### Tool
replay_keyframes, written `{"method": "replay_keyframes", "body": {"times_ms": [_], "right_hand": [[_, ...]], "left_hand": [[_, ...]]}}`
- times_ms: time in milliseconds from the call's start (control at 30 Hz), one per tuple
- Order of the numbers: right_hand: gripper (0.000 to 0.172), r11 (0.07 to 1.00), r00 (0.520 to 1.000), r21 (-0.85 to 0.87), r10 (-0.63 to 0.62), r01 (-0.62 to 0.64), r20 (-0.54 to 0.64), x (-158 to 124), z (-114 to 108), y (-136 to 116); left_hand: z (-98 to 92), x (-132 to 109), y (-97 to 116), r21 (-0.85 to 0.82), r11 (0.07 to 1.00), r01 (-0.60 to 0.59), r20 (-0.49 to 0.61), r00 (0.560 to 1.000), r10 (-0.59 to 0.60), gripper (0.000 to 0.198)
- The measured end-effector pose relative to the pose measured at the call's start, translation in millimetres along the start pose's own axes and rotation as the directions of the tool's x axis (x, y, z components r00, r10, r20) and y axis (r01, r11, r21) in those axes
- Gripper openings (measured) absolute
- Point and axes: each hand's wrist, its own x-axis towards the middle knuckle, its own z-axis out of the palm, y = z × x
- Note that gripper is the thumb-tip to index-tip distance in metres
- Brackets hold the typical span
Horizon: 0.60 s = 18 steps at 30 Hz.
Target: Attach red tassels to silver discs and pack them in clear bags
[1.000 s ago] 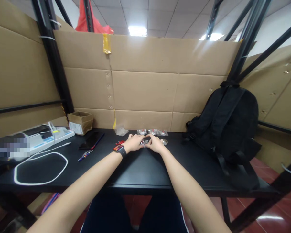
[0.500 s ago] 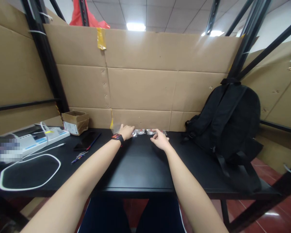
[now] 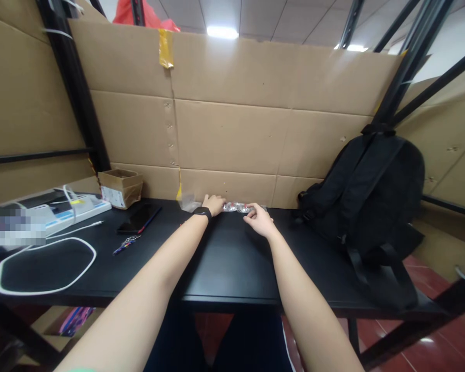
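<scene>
Small shiny clear-wrapped packets (image 3: 237, 207) with bits of red lie in a row at the back of the black table, along the cardboard wall. At the row's left end, my left hand (image 3: 215, 205) rests its outstretched fingers against a packet; it wears a black watch (image 3: 203, 212). Over the right end is my right hand (image 3: 259, 221), fingers curved and thumb apart, partly covering the packets there. A clear plastic bag (image 3: 188, 202) lies just left of my left hand.
A black backpack (image 3: 375, 196) stands on the table (image 3: 225, 268) at the right. To the left are an open cardboard box (image 3: 121, 187), a phone (image 3: 138, 219), keys (image 3: 126, 244), a power strip (image 3: 81, 211) and a looped white cable (image 3: 95, 261). A cardboard wall (image 3: 225, 134) closes the back.
My left hand has moved right, and the gap between the packets has closed up. The right hand stays over the row's right end. The view has shifted slightly.
</scene>
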Motion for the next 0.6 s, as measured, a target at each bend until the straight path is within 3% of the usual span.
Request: {"method": "replay_keyframes", "body": {"times_ms": [167, 267, 433, 600], "right_hand": [[0.037, 0.999, 1.000, -0.030, 0.017, -0.017, -0.011, -1, -3, -3], [0.035, 0.996, 0.999, -0.081, 0.036, -0.037, -0.016, 0, -10, 2], [0.031, 0.958, 0.992, -0.264, 0.099, -0.115, -0.071, 5, -30, 28], [0.047, 0.937, 0.993, -0.340, 0.106, -0.083, 0.049, 7, -33, 45]], "left_hand": [[-3.9, -10, 9, 0.022, 1.000, 0.020, -0.073, 0.997, -0.018, 0.031], [-13.6, -19, 3, 0.023, 0.998, 0.050, -0.119, 0.992, -0.047, 0.036], [-41.1, -52, -38, -0.017, 0.995, 0.095, -0.194, 0.976, -0.097, 0.040], [-50.2, -104, -70, 0.072, 0.996, 0.055, -0.133, 0.990, -0.045, 0.043]]}}
